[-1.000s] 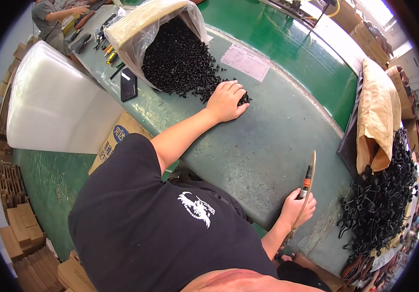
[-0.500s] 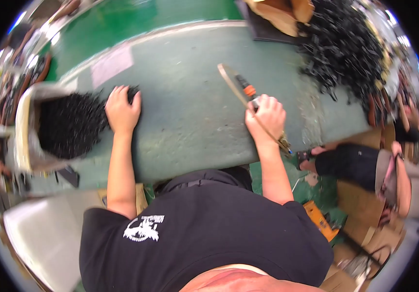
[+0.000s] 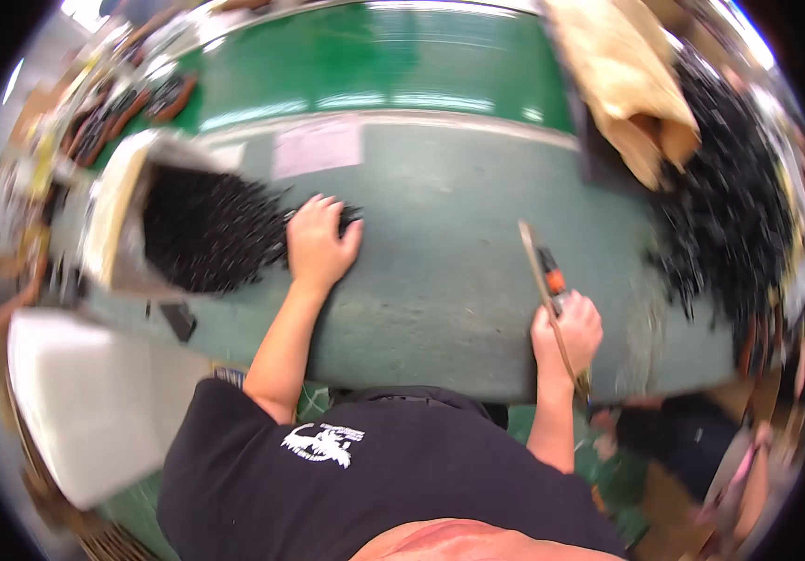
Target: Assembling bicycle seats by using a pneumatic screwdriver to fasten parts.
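Note:
On the grey-green worktop point(image 3: 421, 309), my left hand point(image 3: 320, 245) rests palm down with its thumb apart from the fingers. It lies at the right edge of a spread of small black pieces point(image 3: 215, 229), some of them showing beside the fingers. These pieces spill from a pale bin point(image 3: 108, 234) lined with clear plastic. Farther right, my right hand point(image 3: 573, 337) is wrapped round a slim tool with a black and orange nose point(image 3: 554, 279), pointing away from me. A tan strip or hose point(image 3: 535, 266) runs along the tool and over that hand.
At the right lies a heap of long black strips point(image 3: 725, 215) beside a brown paper bag point(image 3: 641, 103). A pink sheet point(image 3: 318, 150) lies near the far edge, with a shiny green surface point(image 3: 374, 56) beyond. Another person point(image 3: 683, 444) is at the lower right.
The view has shifted, so the bench and both hands appear farther right and lower. My left hand stays beside the small black pieces; my right still grips the tool.

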A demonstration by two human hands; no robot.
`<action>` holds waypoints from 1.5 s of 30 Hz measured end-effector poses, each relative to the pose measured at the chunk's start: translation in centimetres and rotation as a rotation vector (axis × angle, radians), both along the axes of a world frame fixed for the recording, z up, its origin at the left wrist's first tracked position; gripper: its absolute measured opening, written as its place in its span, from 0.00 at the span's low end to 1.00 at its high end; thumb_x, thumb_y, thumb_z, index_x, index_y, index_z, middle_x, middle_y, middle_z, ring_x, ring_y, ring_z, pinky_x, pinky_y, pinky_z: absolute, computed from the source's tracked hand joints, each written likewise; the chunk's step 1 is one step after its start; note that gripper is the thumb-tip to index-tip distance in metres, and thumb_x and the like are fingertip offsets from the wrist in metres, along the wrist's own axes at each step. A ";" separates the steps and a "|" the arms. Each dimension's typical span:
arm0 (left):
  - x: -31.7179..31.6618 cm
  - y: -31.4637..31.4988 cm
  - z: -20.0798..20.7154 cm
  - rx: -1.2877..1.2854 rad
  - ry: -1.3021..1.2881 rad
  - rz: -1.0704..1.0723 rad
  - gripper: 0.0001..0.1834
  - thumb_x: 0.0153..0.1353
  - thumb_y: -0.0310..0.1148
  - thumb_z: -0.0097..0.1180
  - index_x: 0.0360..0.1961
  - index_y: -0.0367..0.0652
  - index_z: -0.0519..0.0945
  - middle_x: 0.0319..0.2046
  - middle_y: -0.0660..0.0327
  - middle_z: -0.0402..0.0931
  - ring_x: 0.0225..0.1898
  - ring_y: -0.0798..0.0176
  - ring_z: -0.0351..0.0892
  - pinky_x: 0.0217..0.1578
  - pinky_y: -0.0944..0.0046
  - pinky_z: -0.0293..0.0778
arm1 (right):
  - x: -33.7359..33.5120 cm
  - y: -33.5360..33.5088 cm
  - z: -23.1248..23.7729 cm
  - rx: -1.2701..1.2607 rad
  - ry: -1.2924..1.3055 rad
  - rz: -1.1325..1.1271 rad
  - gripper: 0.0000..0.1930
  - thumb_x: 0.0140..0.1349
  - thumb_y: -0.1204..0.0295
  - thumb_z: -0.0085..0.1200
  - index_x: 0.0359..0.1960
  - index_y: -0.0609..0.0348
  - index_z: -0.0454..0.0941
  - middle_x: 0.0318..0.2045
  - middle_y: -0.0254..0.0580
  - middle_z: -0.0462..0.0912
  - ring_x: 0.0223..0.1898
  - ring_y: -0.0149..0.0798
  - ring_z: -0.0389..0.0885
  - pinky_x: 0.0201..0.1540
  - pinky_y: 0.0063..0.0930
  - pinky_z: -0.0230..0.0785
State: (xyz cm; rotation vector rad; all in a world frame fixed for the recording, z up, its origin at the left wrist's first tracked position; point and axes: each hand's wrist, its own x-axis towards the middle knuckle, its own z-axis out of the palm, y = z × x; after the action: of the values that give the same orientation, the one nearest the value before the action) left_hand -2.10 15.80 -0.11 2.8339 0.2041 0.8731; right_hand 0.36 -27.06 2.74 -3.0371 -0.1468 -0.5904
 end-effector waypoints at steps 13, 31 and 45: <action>-1.1 0.5 -0.8 -0.044 -0.044 0.040 0.25 0.63 0.46 0.73 0.53 0.41 0.86 0.59 0.51 0.84 0.68 0.44 0.78 0.72 0.43 0.69 | -0.4 0.2 -0.8 -0.110 -0.034 0.032 0.20 0.70 0.57 0.66 0.54 0.58 0.82 0.48 0.46 0.85 0.50 0.55 0.86 0.51 0.53 0.79; -0.4 0.3 -0.3 -0.040 -0.040 0.037 0.25 0.62 0.46 0.74 0.54 0.40 0.86 0.59 0.52 0.84 0.69 0.44 0.78 0.72 0.44 0.69 | -0.3 0.0 -0.5 -0.142 -0.018 -0.024 0.21 0.71 0.56 0.65 0.55 0.60 0.82 0.50 0.47 0.85 0.50 0.55 0.86 0.51 0.52 0.80; -0.8 -0.3 -0.5 -0.059 -0.025 0.012 0.25 0.64 0.47 0.72 0.54 0.39 0.86 0.60 0.52 0.83 0.69 0.45 0.77 0.72 0.43 0.69 | -0.4 -0.4 -1.2 -0.091 -0.014 -0.018 0.22 0.69 0.59 0.63 0.55 0.62 0.79 0.50 0.47 0.81 0.52 0.55 0.83 0.52 0.52 0.77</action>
State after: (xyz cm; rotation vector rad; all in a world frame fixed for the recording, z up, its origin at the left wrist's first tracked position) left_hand -2.92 15.45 -0.62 2.7690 0.2389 0.8897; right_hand -0.01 -27.45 1.52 -3.1258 -0.1514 -0.6228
